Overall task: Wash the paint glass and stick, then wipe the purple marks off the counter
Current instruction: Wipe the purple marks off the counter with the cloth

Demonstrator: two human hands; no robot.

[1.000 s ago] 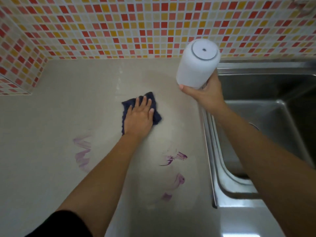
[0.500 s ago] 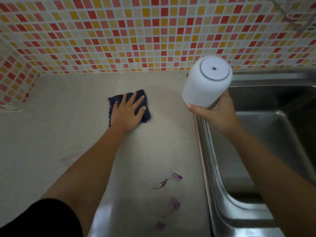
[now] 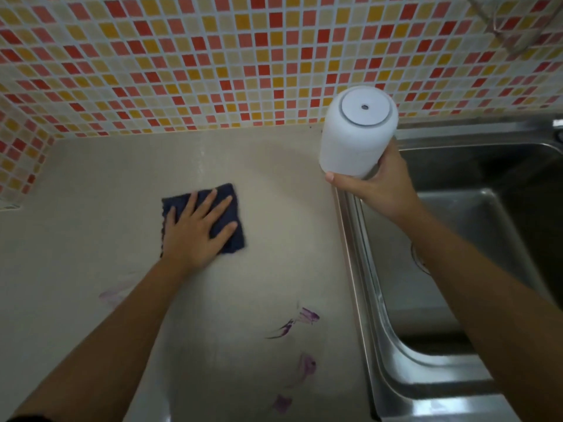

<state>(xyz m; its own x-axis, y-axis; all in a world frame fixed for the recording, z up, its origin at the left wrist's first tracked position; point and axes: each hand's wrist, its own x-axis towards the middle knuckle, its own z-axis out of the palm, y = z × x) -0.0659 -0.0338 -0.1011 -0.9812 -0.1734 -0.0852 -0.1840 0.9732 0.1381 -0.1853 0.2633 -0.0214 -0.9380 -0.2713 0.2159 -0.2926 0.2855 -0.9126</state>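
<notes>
Cloth (image 3: 227, 208) mid-counter (image 3: 274, 184) — sink (image 3: 359, 269) apart

The tabletop (image 3: 91, 184) lies bare across the left and upper middle of the frame, closed off by the tiled wall (image 3: 213, 56) along the top and left edge. At centre the left hand (image 3: 195, 233) lies flat on a dark cloth (image 3: 230, 226). At right, the right hand (image 3: 377, 184) holds a white container (image 3: 356, 132) above the sink (image 3: 362, 269) rim; the basin below is open.
</notes>
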